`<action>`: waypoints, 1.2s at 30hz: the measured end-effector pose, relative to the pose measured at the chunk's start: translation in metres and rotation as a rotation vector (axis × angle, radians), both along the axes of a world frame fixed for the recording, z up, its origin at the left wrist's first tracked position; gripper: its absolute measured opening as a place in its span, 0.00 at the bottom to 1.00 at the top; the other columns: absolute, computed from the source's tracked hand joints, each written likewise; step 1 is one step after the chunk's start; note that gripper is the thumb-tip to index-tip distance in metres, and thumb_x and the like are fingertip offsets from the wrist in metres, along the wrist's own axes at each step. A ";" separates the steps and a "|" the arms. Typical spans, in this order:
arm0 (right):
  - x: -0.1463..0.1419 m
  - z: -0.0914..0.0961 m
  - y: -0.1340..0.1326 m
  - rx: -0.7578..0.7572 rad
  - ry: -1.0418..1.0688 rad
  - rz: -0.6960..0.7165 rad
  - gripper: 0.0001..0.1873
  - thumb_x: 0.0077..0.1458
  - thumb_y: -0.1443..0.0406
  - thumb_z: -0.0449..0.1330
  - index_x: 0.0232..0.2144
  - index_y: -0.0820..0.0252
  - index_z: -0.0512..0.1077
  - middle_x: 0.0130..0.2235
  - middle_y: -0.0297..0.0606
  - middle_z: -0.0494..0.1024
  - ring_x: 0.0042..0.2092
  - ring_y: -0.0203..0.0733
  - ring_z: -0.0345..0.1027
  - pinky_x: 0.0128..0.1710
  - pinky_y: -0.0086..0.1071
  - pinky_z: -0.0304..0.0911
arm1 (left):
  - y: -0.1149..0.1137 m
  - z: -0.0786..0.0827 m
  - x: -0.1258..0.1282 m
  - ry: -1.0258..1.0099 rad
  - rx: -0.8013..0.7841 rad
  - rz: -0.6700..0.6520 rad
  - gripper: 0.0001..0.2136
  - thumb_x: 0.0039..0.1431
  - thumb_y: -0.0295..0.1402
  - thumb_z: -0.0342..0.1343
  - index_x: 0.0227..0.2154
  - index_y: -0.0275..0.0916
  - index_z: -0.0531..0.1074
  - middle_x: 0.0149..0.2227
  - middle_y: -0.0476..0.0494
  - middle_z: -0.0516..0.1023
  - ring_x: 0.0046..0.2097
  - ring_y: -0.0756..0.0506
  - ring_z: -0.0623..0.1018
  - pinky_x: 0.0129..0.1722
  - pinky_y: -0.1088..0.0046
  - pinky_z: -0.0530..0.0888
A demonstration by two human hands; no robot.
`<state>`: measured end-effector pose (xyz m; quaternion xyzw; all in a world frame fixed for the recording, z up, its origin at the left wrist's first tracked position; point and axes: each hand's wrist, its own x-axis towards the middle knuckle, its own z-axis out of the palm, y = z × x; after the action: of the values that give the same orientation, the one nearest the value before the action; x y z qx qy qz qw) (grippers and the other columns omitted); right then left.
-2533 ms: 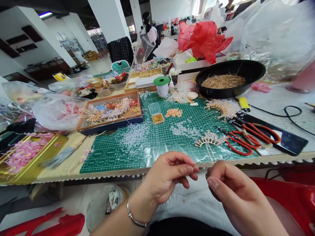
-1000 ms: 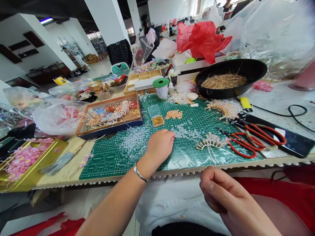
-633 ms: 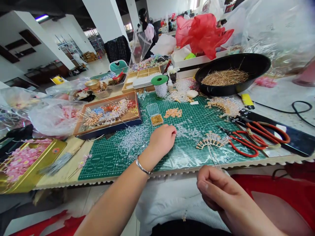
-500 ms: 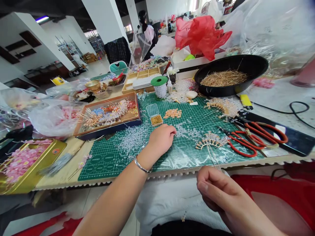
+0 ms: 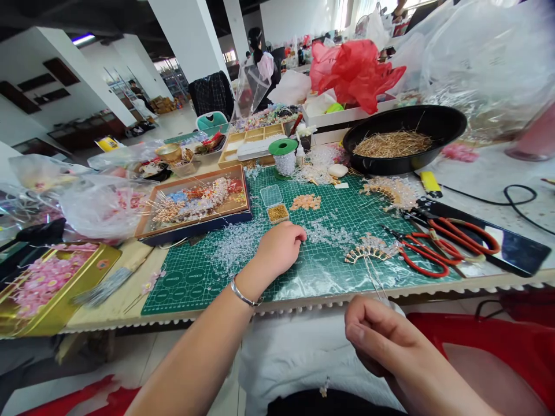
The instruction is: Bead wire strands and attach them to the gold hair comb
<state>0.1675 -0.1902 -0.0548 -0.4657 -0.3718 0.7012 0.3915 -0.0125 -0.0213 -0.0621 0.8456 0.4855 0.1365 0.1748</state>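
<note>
Left hand [image 5: 280,249] moved onto cutting mat [image 5: 173,294], beside crystal beads [image 5: 234,254]

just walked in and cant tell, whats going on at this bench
A person is working at a cluttered craft bench. Their left hand rests on a green cutting mat beside loose clear beads. Their right hand is pinched just below a gold fan-shaped beaded hair ornament, whose thin wires run down toward it.

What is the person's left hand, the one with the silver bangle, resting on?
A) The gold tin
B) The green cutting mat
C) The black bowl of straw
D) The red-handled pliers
B: the left hand lies on the green cutting mat, beside scattered clear beads.
</note>
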 end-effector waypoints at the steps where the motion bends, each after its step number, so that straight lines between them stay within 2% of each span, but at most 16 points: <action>1: -0.001 0.001 0.000 -0.007 -0.003 -0.005 0.27 0.54 0.40 0.64 0.25 0.56 0.65 0.22 0.24 0.52 0.25 0.35 0.39 0.24 0.31 0.38 | 0.000 0.000 -0.002 -0.014 -0.001 0.003 0.12 0.60 0.23 0.49 0.36 0.40 0.78 0.41 0.44 0.76 0.41 0.44 0.76 0.41 0.66 0.72; 4: -0.001 0.002 -0.001 -0.022 -0.016 -0.002 0.28 0.52 0.39 0.64 0.25 0.56 0.65 0.22 0.24 0.52 0.25 0.35 0.39 0.24 0.31 0.37 | 0.000 0.000 -0.003 -0.058 -0.026 -0.022 0.11 0.60 0.23 0.51 0.34 0.41 0.78 0.39 0.44 0.76 0.42 0.43 0.74 0.44 0.65 0.71; 10: 0.001 -0.009 0.002 0.014 -0.009 0.066 0.24 0.58 0.43 0.62 0.27 0.56 0.65 0.23 0.24 0.52 0.26 0.35 0.40 0.24 0.31 0.39 | 0.003 0.000 0.003 -0.249 -0.165 -0.017 0.08 0.57 0.25 0.54 0.26 0.39 0.76 0.34 0.44 0.72 0.41 0.42 0.71 0.45 0.63 0.68; 12: 0.001 -0.007 0.003 0.014 -0.014 0.047 0.24 0.58 0.43 0.62 0.27 0.56 0.65 0.23 0.24 0.51 0.26 0.35 0.39 0.24 0.30 0.39 | -0.001 0.005 0.003 -0.363 -0.248 0.004 0.06 0.55 0.26 0.56 0.24 0.39 0.74 0.33 0.45 0.71 0.39 0.44 0.69 0.43 0.65 0.68; 14: 0.000 -0.001 0.003 0.041 -0.061 -0.010 0.24 0.58 0.44 0.62 0.26 0.56 0.66 0.22 0.24 0.51 0.26 0.36 0.39 0.24 0.30 0.40 | -0.013 0.014 0.002 -0.506 -0.364 0.029 0.03 0.55 0.30 0.57 0.28 0.39 0.73 0.31 0.47 0.68 0.34 0.47 0.67 0.36 0.70 0.67; 15: 0.000 0.002 0.003 0.076 -0.104 -0.056 0.24 0.58 0.45 0.62 0.25 0.55 0.66 0.22 0.24 0.52 0.25 0.36 0.40 0.24 0.30 0.42 | -0.023 0.018 0.002 -0.585 -0.431 0.043 0.04 0.57 0.34 0.56 0.30 0.40 0.72 0.30 0.49 0.67 0.31 0.49 0.65 0.32 0.72 0.66; 17: 0.000 0.009 0.003 0.194 -0.234 -0.156 0.21 0.60 0.48 0.61 0.25 0.55 0.67 0.23 0.26 0.56 0.25 0.36 0.45 0.24 0.29 0.47 | -0.048 0.026 0.003 -0.734 -0.570 0.073 0.09 0.60 0.40 0.50 0.33 0.40 0.66 0.26 0.53 0.59 0.26 0.51 0.58 0.24 0.76 0.59; 19: -0.001 0.013 0.002 0.372 -0.392 -0.190 0.17 0.63 0.53 0.59 0.26 0.54 0.67 0.24 0.28 0.62 0.26 0.37 0.53 0.25 0.28 0.53 | -0.078 0.031 0.006 -0.860 -0.707 0.090 0.08 0.59 0.40 0.47 0.31 0.41 0.61 0.25 0.54 0.54 0.25 0.52 0.53 0.21 0.79 0.54; 20: -0.001 0.015 0.001 0.473 -0.466 -0.185 0.15 0.65 0.56 0.58 0.27 0.53 0.68 0.24 0.29 0.65 0.26 0.37 0.56 0.25 0.28 0.56 | -0.091 0.032 0.007 -0.963 -0.819 0.102 0.08 0.58 0.40 0.48 0.29 0.41 0.59 0.25 0.55 0.53 0.25 0.53 0.52 0.20 0.80 0.52; 21: -0.002 0.016 0.000 0.575 -0.528 -0.167 0.13 0.66 0.59 0.57 0.28 0.53 0.68 0.25 0.29 0.67 0.26 0.37 0.59 0.24 0.27 0.58 | -0.103 0.033 0.008 -1.161 -1.019 0.136 0.09 0.56 0.37 0.51 0.28 0.40 0.59 0.26 0.54 0.53 0.25 0.53 0.51 0.20 0.82 0.50; 23: -0.005 0.017 -0.003 0.744 -0.605 -0.128 0.11 0.66 0.63 0.56 0.29 0.53 0.68 0.24 0.29 0.69 0.25 0.36 0.62 0.24 0.27 0.61 | -0.121 0.033 0.009 -1.466 -1.318 0.179 0.09 0.55 0.32 0.57 0.26 0.37 0.61 0.26 0.54 0.55 0.25 0.55 0.51 0.20 0.84 0.48; 25: -0.008 0.019 -0.006 0.835 -0.641 -0.119 0.09 0.66 0.65 0.56 0.31 0.52 0.67 0.24 0.28 0.69 0.24 0.36 0.62 0.24 0.27 0.62 | -0.130 0.035 0.009 -1.635 -1.457 0.189 0.08 0.54 0.28 0.60 0.26 0.35 0.64 0.25 0.53 0.57 0.25 0.56 0.52 0.20 0.85 0.48; 31: -0.012 0.020 -0.016 0.919 -0.717 -0.138 0.06 0.66 0.66 0.56 0.34 0.51 0.67 0.25 0.28 0.71 0.23 0.35 0.64 0.23 0.26 0.63 | -0.139 0.041 0.006 -1.683 -1.492 0.196 0.06 0.51 0.26 0.63 0.27 0.34 0.70 0.22 0.54 0.56 0.24 0.56 0.53 0.19 0.85 0.49; 36: -0.011 0.022 -0.022 0.914 -0.748 -0.117 0.06 0.66 0.66 0.55 0.35 0.51 0.67 0.26 0.29 0.72 0.24 0.36 0.66 0.24 0.27 0.64 | -0.146 0.043 0.007 -1.666 -1.461 0.201 0.07 0.51 0.28 0.64 0.28 0.34 0.71 0.21 0.55 0.57 0.23 0.56 0.54 0.19 0.84 0.49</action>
<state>0.1570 -0.2125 -0.0330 -0.4850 -0.7225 0.2355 0.4329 -0.0055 -0.1669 -0.0192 0.1405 0.2464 0.3564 0.8903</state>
